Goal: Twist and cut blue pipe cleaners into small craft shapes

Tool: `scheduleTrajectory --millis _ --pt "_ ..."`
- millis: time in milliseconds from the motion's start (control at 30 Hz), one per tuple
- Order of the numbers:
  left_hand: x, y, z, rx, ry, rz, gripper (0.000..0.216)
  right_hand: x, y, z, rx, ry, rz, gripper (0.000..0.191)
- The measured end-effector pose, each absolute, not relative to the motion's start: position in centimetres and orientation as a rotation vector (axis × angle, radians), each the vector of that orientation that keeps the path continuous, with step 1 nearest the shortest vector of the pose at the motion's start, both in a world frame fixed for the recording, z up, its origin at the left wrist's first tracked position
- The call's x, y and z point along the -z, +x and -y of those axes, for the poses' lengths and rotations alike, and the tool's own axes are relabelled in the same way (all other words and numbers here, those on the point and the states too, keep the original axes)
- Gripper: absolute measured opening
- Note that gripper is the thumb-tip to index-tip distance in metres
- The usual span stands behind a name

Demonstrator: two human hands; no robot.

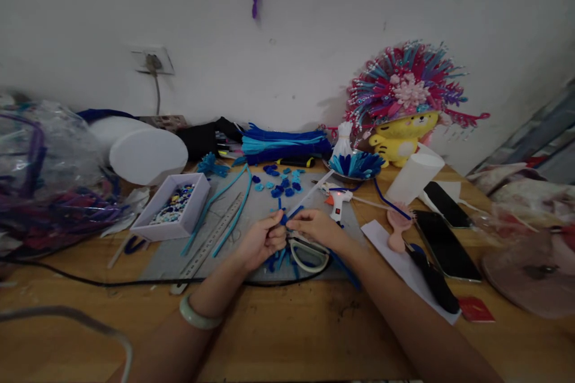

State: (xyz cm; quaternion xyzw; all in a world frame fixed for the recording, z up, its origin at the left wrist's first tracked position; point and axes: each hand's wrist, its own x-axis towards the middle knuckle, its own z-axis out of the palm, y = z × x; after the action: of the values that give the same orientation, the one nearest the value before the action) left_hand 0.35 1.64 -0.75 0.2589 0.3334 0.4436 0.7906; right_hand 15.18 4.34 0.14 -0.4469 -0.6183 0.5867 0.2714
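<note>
My left hand point(264, 240) and my right hand point(318, 228) meet over the grey mat point(171, 256), fingers pinched. Between their fingertips is a dark blue pipe cleaner piece point(283, 219), partly hidden by the fingers. Scissors point(311, 256) with pale handles lie just under my right hand, among blue pipe cleaner bits point(281, 260). Beyond the hands, several small blue curled pieces point(287, 182) are scattered on the mat. A white glue gun point(338, 204) with a lit red switch rests to the right of my right hand. Left of my left hand lie a metal ruler point(211, 242) and light blue pipe cleaners point(233, 221).
A white box of beads point(168, 230) stands left. Pipe cleaner bundles point(283, 145) lie along the wall. A bowl with blue petals point(354, 167), a yellow plush toy point(404, 137) in a colourful headdress, and phones point(444, 245) are right. A black cable point(112, 283) crosses the front.
</note>
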Motion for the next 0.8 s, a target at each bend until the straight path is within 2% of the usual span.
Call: scheduleTrajectory --millis 100,267,500,633,700,800 --pt "0.6 0.2 -1.6 -0.876 0.529 -0.663 0.032 -0.3 15.7 -4.7 -1.312 -1.129 1.832 0.006" --pt "0.4 -0.2 -1.6 -0.819 0.512 -0.628 0.036 0.1 16.1 -5.2 -0.875 -0.935 1.931 0.024" --pt "0.4 -0.1 -1.6 -0.818 0.521 -0.612 0.036 0.8 15.8 -4.9 -0.589 -1.009 1.955 0.026" --pt "0.1 0.2 -1.3 -0.786 0.567 -0.619 0.023 0.6 15.7 -4.3 -0.279 -1.146 1.999 0.022" --pt "0.0 0.3 -1.1 -0.747 0.607 -0.634 0.018 0.5 15.7 -4.0 -0.216 -1.143 2.024 0.024" --pt "0.0 0.7 -1.0 -0.815 0.682 -0.676 0.019 0.5 15.5 -3.8 -0.346 -1.093 1.994 0.026"
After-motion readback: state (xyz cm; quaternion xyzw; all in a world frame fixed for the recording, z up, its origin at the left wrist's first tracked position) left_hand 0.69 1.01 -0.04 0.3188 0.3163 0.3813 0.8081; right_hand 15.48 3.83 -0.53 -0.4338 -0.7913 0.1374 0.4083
